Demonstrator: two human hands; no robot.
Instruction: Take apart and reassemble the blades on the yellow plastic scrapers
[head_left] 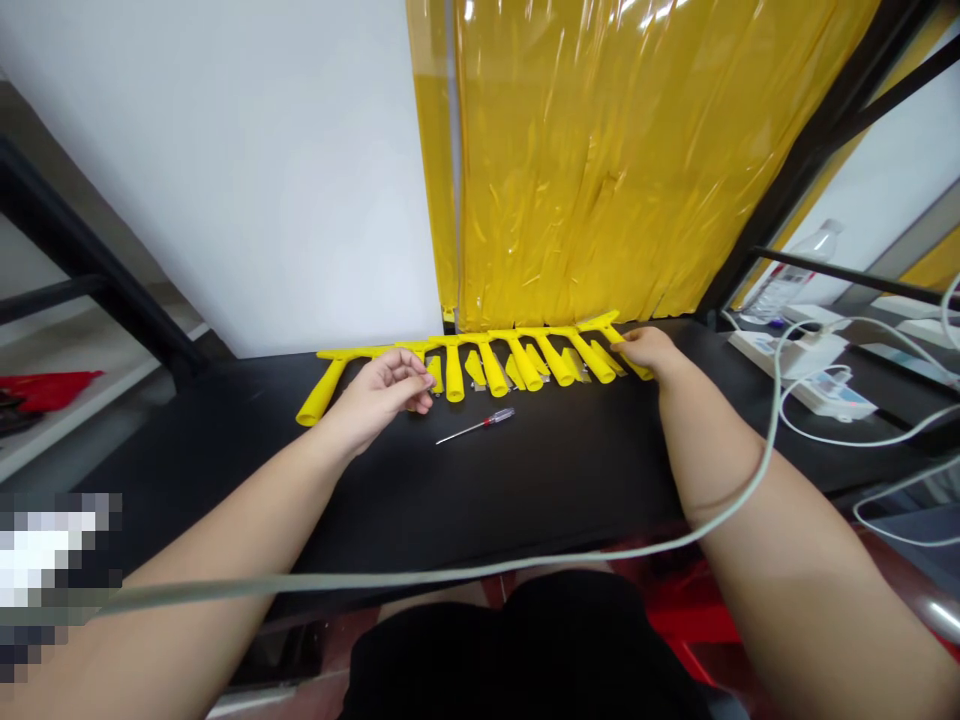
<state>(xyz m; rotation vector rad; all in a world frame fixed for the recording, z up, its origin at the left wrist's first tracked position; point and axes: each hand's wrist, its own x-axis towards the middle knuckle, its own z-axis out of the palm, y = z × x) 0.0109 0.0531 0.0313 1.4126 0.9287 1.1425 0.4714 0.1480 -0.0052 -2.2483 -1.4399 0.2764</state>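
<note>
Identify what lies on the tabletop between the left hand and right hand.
The head view shows yellow T-shaped handles in a row between the left hand and right hand, smaller yellow pieces among them, and a screwdriver nearer the person.

Black flat-topped table, bearing one slim metal-shafted screwdriver with translucent handle, a row of yellow hollow-handled plastic tools beyond the screwdriver, and white boxy plastic device well to its right.
</note>
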